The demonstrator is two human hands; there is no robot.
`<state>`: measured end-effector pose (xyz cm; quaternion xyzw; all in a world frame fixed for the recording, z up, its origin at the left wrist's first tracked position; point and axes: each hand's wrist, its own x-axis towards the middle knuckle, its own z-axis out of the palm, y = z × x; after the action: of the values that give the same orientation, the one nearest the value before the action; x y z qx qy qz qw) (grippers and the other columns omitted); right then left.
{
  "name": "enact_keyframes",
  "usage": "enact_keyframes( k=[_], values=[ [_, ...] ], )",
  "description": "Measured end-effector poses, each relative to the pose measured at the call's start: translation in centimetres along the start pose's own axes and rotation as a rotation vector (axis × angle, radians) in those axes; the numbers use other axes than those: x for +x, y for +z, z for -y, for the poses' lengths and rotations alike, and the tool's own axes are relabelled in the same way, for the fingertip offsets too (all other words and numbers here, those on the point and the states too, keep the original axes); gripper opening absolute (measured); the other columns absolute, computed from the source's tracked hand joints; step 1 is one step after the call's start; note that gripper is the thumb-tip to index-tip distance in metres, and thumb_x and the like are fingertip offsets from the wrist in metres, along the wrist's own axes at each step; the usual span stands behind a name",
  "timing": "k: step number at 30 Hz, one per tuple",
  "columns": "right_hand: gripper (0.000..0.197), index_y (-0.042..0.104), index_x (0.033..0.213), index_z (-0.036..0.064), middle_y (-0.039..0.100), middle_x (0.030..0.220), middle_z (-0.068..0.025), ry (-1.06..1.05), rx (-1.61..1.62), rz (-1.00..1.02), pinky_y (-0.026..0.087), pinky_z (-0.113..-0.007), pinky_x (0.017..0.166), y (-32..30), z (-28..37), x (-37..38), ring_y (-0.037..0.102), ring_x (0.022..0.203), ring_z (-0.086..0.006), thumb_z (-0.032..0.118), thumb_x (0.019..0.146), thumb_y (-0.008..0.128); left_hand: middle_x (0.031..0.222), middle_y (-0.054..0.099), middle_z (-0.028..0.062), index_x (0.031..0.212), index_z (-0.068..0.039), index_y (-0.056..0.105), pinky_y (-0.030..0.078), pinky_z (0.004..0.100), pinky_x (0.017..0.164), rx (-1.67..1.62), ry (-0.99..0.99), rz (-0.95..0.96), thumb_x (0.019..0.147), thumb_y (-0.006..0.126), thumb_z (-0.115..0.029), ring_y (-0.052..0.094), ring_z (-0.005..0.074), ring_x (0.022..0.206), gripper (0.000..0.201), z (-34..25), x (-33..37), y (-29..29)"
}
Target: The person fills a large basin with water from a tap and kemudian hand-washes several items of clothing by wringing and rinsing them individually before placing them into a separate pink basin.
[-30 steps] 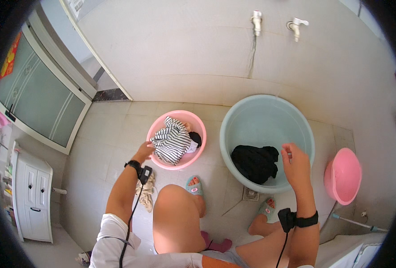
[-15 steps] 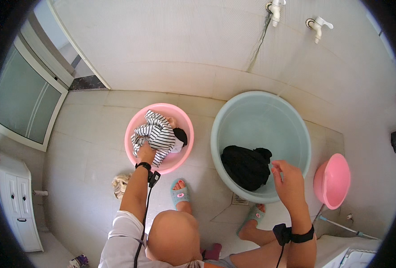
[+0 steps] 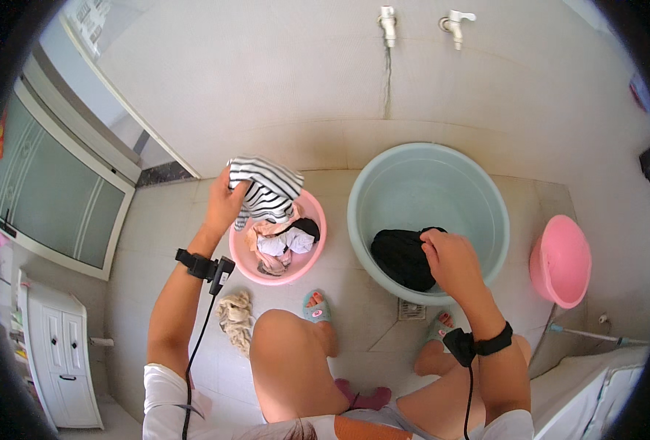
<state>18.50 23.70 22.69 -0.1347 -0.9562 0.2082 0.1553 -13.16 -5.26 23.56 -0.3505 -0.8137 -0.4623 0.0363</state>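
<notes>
My left hand [image 3: 224, 199] is closed on a black-and-white striped garment [image 3: 266, 183], holding it bunched up above the small round pink basin [image 3: 323, 238]. Pink, white and black clothes [image 3: 285, 242] lie in that basin below it. On the right, my right hand [image 3: 453, 262] hangs over the near rim of a large pale blue-green tub [image 3: 502, 224], its fingers curled in toward the thumb with no cloth visible in them. Just beside its fingertips, a black garment [image 3: 404, 258] lies heaped on the tub's near side.
A beige cloth [image 3: 235, 317] lies on the tiles near my left knee. To the right of the tub, another pink basin [image 3: 562, 262] leans tilted near the wall. Two taps [image 3: 454, 29] stick out of the far wall. A floor drain [image 3: 411, 309] sits by the tub, and a white cabinet [image 3: 64, 352] stands left.
My left hand has raised the striped garment out of the pink basin, uncovering the clothes beneath. My right hand has come left, closer to the black garment, with its fingers more curled. The view has shifted.
</notes>
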Motion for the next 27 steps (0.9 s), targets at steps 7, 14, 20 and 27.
enact_keyframes(
  k=[7, 14, 20, 27],
  values=[
    [0.049, 0.044, 0.126, 0.0072, 0.053, 0.119, -0.0195, 0.111, 0.204, -0.217, 0.042, -0.042, 0.088, -3.3, -0.3, -1.4, 0.053, 0.104, -0.0363, 0.010, 0.080, 0.061, 0.104, 0.060, 0.0033, 0.113, 0.001, 0.053, 0.042, 0.0260, 0.085, -0.386, 0.050, 0.400, 0.085, 0.052, -0.001, 0.052, 0.0104, 0.094, 0.029, -16.1, 1.8, 5.1],
    [0.085, 0.019, 0.142, 0.0116, 0.034, 0.137, -0.0235, 0.010, 0.145, -0.161, 0.043, -0.042, 0.092, -2.8, -3.4, -0.8, 0.048, 0.114, -0.0392, 0.011, 0.073, 0.068, 0.101, 0.061, 0.0049, 0.106, 0.000, 0.058, 0.043, 0.0274, 0.085, -0.356, -0.100, 0.483, 0.072, 0.058, 0.006, 0.055, 0.0136, 0.094, 0.034, -17.7, 0.1, 18.3],
    [0.093, 0.025, 0.139, 0.0052, 0.061, 0.102, -0.0249, 0.165, 0.153, 0.146, 0.046, -0.042, 0.085, -0.2, -8.3, -0.9, 0.057, 0.098, -0.0391, 0.020, 0.064, 0.078, 0.102, 0.059, 0.0125, 0.104, -0.006, 0.060, 0.044, 0.0321, 0.084, -0.130, 0.269, 0.474, 0.065, 0.056, 0.009, 0.056, 0.0305, 0.096, 0.042, -16.5, -1.7, 24.3],
    [0.046, 0.051, 0.107, 0.0022, 0.061, 0.096, -0.0204, 0.293, 0.117, -0.001, 0.046, -0.044, 0.078, -0.4, -11.1, -0.1, 0.058, 0.091, -0.0387, 0.019, 0.070, 0.074, 0.094, 0.064, 0.0115, 0.096, -0.019, 0.067, 0.048, 0.0412, 0.073, 0.215, 0.288, 0.364, 0.076, 0.050, -0.001, 0.060, 0.0315, 0.085, 0.032, -15.3, -0.3, 24.1]
  ],
)
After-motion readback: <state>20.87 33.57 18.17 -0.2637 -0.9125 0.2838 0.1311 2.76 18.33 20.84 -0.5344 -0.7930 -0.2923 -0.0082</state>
